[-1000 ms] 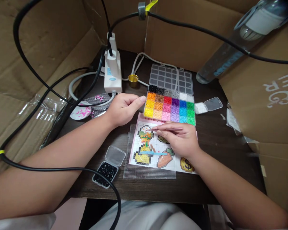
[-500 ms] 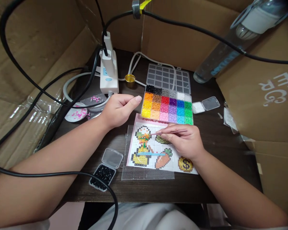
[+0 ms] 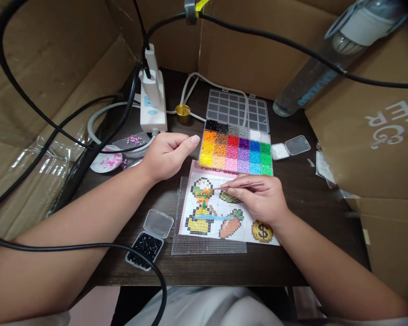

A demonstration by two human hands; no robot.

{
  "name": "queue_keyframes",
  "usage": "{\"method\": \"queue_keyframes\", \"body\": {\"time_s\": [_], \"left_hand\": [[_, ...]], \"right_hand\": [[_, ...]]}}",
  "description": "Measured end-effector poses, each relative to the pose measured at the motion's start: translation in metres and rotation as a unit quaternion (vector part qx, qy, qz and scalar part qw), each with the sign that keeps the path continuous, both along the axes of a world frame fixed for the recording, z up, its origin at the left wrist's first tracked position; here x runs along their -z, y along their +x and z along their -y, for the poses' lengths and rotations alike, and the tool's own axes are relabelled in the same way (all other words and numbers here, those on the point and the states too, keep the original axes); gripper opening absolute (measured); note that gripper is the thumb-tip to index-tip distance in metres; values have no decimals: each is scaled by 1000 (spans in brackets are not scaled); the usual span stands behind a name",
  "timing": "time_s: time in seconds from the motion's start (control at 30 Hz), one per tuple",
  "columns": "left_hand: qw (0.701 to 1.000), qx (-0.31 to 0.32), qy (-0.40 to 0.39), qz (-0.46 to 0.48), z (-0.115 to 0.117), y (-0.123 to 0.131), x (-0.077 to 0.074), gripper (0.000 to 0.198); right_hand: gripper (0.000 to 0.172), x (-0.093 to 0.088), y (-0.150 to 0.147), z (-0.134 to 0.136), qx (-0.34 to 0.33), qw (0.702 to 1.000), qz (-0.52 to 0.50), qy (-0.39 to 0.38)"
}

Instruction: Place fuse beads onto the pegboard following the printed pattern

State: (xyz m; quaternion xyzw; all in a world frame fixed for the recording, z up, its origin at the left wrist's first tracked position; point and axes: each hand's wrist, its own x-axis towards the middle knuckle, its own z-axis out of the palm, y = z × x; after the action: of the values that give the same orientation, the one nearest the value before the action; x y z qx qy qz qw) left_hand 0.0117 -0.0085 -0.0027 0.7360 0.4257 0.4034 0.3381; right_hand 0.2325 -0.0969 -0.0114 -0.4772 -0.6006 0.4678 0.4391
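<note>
My right hand [image 3: 260,194] pinches thin pink tweezers [image 3: 246,185], their tips over the orange part of a bead figure near the upper left of the patterned sheet [image 3: 214,181]. That sheet lies with a clear pegboard [image 3: 209,246] that sticks out at its left and front. Left of the bead tray [image 3: 238,149], my left hand [image 3: 168,156] has its fingers curled in and its thumb pointing right; what it holds, if anything, is hidden. The tray's compartments hold beads sorted by colour.
A box of black beads [image 3: 145,250] stands open at the front left. Behind the left forearm are a dish of pink beads [image 3: 107,159] and a power strip [image 3: 153,108]. A small gold cup [image 3: 182,113] is at the back. Black cables [image 3: 71,247] cross the left side; a bottle [image 3: 313,86] leans at right.
The whole view has shifted slightly. Both hands keep nearly the same pose, and the tweezer tips stay over the same orange area.
</note>
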Motion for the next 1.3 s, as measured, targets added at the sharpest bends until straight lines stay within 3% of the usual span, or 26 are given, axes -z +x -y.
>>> {"method": "queue_keyframes", "body": {"time_s": [0.5, 0.77, 1.03, 1.17, 1.3], "left_hand": [[1000, -8, -12, 3, 0, -1, 1, 48], [999, 4, -38, -1, -2, -7, 2, 48], [999, -2, -48, -26, -1, -12, -1, 45], [998, 1, -51, -31, 0, -11, -3, 45], [998, -2, -58, -28, 1, -10, -5, 45]], "right_hand": [[12, 0, 0, 0, 14, 1000, -13, -4], [10, 0, 6, -8, 101, 993, -63, 15], [9, -34, 14, -27, 175, 982, 14, 75], [9, -41, 3, -47, 191, 979, 22, 71], [10, -28, -22, -59, 163, 985, 17, 55]]}}
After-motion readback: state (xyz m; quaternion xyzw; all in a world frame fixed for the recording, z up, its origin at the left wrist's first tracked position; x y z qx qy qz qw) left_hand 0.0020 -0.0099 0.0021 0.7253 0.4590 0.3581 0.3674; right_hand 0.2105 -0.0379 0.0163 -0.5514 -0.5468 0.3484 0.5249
